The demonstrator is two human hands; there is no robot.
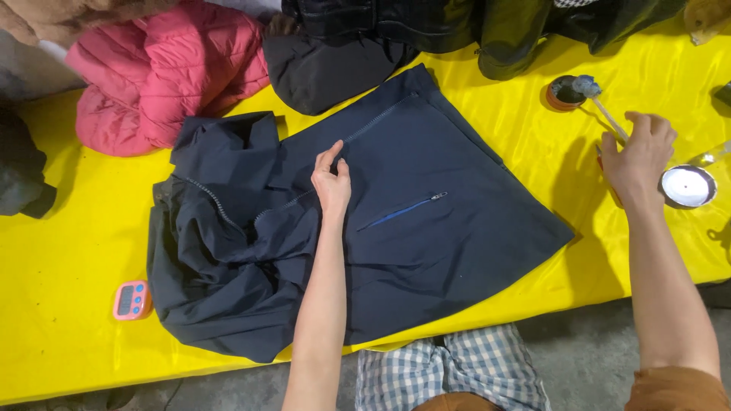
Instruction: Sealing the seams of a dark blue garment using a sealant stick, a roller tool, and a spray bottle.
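A dark navy jacket (426,228) lies spread on the yellow table cover (61,304), its main zipper running diagonally and a blue pocket zipper (403,209) near the middle. My left hand (332,181) rests flat on the jacket beside the main zipper, fingers together, holding nothing. My right hand (636,156) is off to the right above the table, closed around the lower end of a thin stick (609,116) with a bluish tip that reaches to a small round orange tin (563,93).
A round white-topped tin (687,186) sits right of my right hand. A pink puffer jacket (164,72) and dark garments (335,65) are piled at the back. A small pink timer (131,299) lies at the front left. Checked trousers (449,377) show below.
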